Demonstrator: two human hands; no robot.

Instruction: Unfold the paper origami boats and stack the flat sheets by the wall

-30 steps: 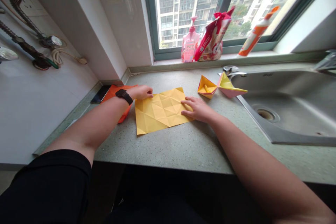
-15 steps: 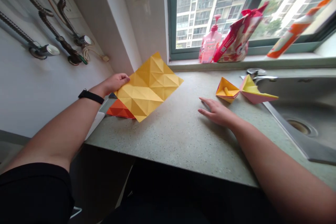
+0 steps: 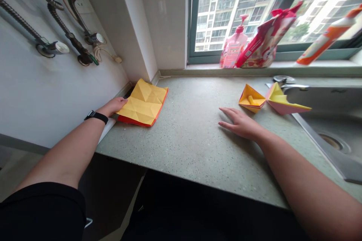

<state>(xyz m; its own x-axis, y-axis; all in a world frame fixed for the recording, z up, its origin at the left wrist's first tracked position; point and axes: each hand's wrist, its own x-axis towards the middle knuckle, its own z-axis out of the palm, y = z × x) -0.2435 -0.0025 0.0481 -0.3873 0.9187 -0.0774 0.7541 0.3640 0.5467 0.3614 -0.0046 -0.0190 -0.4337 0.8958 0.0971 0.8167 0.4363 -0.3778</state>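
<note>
My left hand [image 3: 117, 104] pinches the left edge of a creased yellow sheet of origami paper [image 3: 144, 99]. That sheet lies over an orange-red paper [image 3: 135, 121], whose edge shows along the front and right side. My right hand [image 3: 239, 122] rests palm down on the counter with its fingers spread, holding nothing. Just beyond it stands a folded orange paper boat shape [image 3: 251, 99]. Touching or close beside that is a yellow and pink folded paper piece [image 3: 284, 101], partly over the sink's edge.
A steel sink [image 3: 333, 120] is set into the speckled counter [image 3: 186, 131] at the right. On the windowsill stand a pink pump bottle [image 3: 233, 49], a red and white pouch [image 3: 268, 41] and an orange and white bottle [image 3: 325, 41]. Valves [image 3: 53, 48] and hoses project from the left wall.
The yellow sheet, raised and tilted before, has come down to the left onto the orange-red paper, still in my left hand. My right hand stays spread on the counter. The view has shifted slightly.
</note>
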